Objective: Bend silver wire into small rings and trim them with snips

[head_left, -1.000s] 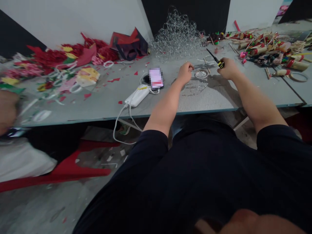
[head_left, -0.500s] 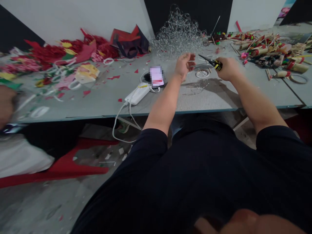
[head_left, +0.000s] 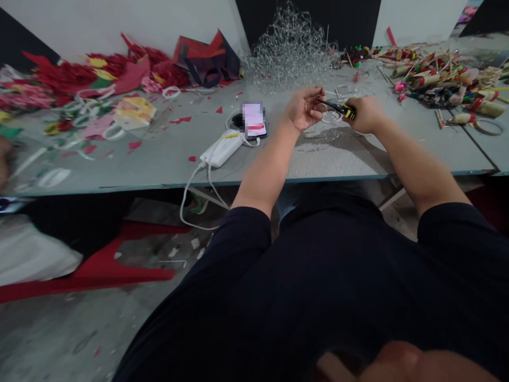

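Observation:
My right hand (head_left: pixel 363 113) is closed round black pliers with yellow-and-black handles (head_left: pixel 338 109), whose tip points left toward my left hand (head_left: pixel 304 106). My left hand is raised above the grey table (head_left: pixel 167 159), palm toward me, fingers curled in a pinch at the pliers' tip. A thin wire seems to rise from that pinch, too faint to be sure. Below both hands lie a small round dish (head_left: pixel 329 118) and loose wire pieces (head_left: pixel 318 139). A big tangle of silver wire rings (head_left: pixel 289 50) is heaped just beyond.
A white power bank (head_left: pixel 221 149) with a hanging cable and a phone (head_left: pixel 253 119) lie left of my hands. Red and coloured paper scraps (head_left: pixel 91 90) cover the table's left, sticks and small craft figures (head_left: pixel 441 74) its right. A red plastic stool (head_left: pixel 115 265) stands below.
My left hand rose from the table, opened briefly, then curled beside the pliers. My right hand carried the pliers up and leftward until their tip met my left fingers.

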Motion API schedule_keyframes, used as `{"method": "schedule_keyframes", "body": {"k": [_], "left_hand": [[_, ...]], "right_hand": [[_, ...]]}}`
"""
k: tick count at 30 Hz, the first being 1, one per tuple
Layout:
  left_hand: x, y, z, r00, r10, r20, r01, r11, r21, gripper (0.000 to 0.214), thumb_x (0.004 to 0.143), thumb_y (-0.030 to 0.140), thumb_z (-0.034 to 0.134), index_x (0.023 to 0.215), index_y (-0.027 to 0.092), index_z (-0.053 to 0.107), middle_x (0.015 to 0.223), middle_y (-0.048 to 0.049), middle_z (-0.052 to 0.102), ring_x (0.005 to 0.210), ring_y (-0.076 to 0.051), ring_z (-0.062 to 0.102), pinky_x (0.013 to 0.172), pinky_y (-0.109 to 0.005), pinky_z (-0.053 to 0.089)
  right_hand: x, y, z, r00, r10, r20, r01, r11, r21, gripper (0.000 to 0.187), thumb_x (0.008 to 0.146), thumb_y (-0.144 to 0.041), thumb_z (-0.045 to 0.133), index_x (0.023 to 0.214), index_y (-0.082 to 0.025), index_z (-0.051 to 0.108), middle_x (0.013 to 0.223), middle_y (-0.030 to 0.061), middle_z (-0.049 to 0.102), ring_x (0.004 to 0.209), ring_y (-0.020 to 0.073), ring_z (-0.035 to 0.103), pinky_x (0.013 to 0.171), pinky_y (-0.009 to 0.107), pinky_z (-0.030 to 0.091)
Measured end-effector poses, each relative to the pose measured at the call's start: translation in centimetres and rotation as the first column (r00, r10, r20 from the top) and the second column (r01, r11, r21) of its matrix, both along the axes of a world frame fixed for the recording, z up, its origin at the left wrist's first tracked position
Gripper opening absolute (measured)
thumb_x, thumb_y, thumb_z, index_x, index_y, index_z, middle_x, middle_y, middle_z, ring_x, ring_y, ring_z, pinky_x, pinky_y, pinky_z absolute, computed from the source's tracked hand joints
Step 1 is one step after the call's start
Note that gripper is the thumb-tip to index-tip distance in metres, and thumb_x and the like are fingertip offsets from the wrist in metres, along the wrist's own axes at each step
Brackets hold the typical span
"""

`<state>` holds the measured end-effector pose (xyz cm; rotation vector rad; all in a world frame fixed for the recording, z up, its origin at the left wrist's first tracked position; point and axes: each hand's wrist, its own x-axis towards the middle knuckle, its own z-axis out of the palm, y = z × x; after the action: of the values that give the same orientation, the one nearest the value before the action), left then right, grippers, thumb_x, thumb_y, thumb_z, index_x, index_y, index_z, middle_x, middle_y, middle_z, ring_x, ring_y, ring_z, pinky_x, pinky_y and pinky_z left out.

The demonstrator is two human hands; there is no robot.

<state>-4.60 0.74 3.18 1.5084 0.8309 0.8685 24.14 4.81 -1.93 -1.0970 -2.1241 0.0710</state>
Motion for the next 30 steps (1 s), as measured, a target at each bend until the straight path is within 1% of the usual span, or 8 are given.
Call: {"method": "schedule_keyframes", "body": {"k": [3, 6, 9, 15, 18, 21, 25, 30], "left_hand": [[0.3, -0.6, 0.2, 0.999, 0.037, 0.037, -0.035, 0.997, -0.066, 0.052, 0.117, 0.079, 0.063, 0.08, 0.042, 0.066, 0.069, -0.0104, 0.062, 0.138, -0.035, 0.057, 0.119, -0.056, 0.052], [0.8, -0.6, -0.2, 0.992, 0.079, 0.103, -0.076, 0.997, -0.033, 0.065, 0.108, 0.095, 0.073, 0.081, 0.036, 0.064, 0.077, -0.0089, 0.063, 0.121, -0.036, 0.069, 0.091, -0.052, 0.057], [0.9, 0.0, -0.7, 0.98, 0.087, 0.18, -0.081, 0.996, -0.039, 0.061, 0.105, 0.088, 0.082, 0.085, 0.033, 0.064, 0.08, -0.0057, 0.061, 0.102, -0.031, 0.071, 0.075, -0.045, 0.052], [0.5, 0.4, -1.2, 0.974, -0.048, 0.223, 0.075, 0.99, -0.118, 0.04, 0.114, 0.068, 0.082, 0.086, 0.042, 0.07, 0.064, -0.0054, 0.056, 0.104, -0.03, 0.062, 0.076, -0.043, 0.053], [0.8, 0.2, -1.2, 0.969, 0.014, 0.248, 0.022, 0.99, -0.14, 0.043, 0.118, 0.071, 0.079, 0.092, 0.04, 0.069, 0.066, -0.0034, 0.055, 0.093, -0.028, 0.06, 0.072, -0.041, 0.053], [1.1, 0.4, -1.0, 0.951, 0.065, 0.302, -0.032, 0.993, -0.115, 0.054, 0.133, 0.074, 0.061, 0.097, 0.033, 0.066, 0.072, -0.0006, 0.047, 0.081, -0.023, 0.053, 0.064, -0.035, 0.05], [1.7, 1.0, -0.9, 0.957, 0.18, 0.226, -0.184, 0.983, -0.002, 0.053, 0.14, 0.061, 0.042, 0.103, 0.03, 0.063, 0.09, -0.0066, 0.06, 0.115, -0.027, 0.07, 0.094, -0.044, 0.063], [3.1, 0.2, -1.0, 0.986, 0.148, 0.078, -0.159, 0.974, 0.159, 0.061, 0.121, 0.09, 0.054, 0.094, 0.036, 0.062, 0.093, -0.0119, 0.071, 0.144, -0.041, 0.065, 0.114, -0.06, 0.057]], "right_hand": [[0.1, 0.6, -0.3, 1.0, 0.019, -0.023, -0.018, 0.999, 0.028, 0.07, 0.099, -0.066, 0.108, 0.075, -0.03, 0.053, 0.065, 0.0012, 0.058, 0.083, 0.0288, 0.073, 0.091, 0.053, 0.058], [-0.3, 0.0, 0.0, 0.998, 0.013, -0.06, -0.011, 1.0, 0.029, 0.065, 0.102, -0.059, 0.107, 0.075, -0.03, 0.055, 0.064, 0.0009, 0.057, 0.086, 0.0279, 0.073, 0.093, 0.053, 0.056], [-0.8, -1.1, 0.7, 0.996, -0.007, -0.094, 0.008, 1.0, 0.014, 0.065, 0.107, -0.059, 0.104, 0.075, -0.03, 0.055, 0.065, 0.0011, 0.059, 0.088, 0.0281, 0.074, 0.094, 0.053, 0.056], [-1.6, -2.5, 1.9, 0.995, -0.099, -0.011, 0.098, 0.994, -0.055, 0.065, 0.104, -0.045, 0.107, 0.072, -0.031, 0.051, 0.062, -0.0002, 0.055, 0.089, 0.0296, 0.077, 0.1, 0.055, 0.059], [-1.7, -3.2, 2.6, 0.981, -0.192, 0.018, 0.193, 0.977, -0.088, 0.066, 0.096, -0.024, 0.107, 0.07, -0.03, 0.046, 0.058, -0.002, 0.046, 0.092, 0.0309, 0.076, 0.107, 0.057, 0.057], [-2.0, -4.3, 3.3, 0.979, -0.196, -0.064, 0.185, 0.971, -0.149, 0.064, 0.103, -0.029, 0.104, 0.075, -0.031, 0.046, 0.065, -0.0002, 0.055, 0.103, 0.0321, 0.076, 0.11, 0.056, 0.053], [-3.7, -5.6, 3.6, 0.953, -0.125, -0.275, 0.066, 0.974, -0.216, 0.065, 0.101, -0.06, 0.103, 0.081, -0.033, 0.047, 0.07, -0.0013, 0.058, 0.1, 0.03, 0.067, 0.101, 0.055, 0.05], [-6.7, -5.2, 2.6, 0.795, -0.11, -0.596, -0.047, 0.969, -0.241, 0.077, 0.054, -0.087, 0.105, 0.081, -0.035, 0.053, 0.079, -0.0023, 0.066, 0.091, 0.027, 0.051, 0.092, 0.051, 0.047]]}}
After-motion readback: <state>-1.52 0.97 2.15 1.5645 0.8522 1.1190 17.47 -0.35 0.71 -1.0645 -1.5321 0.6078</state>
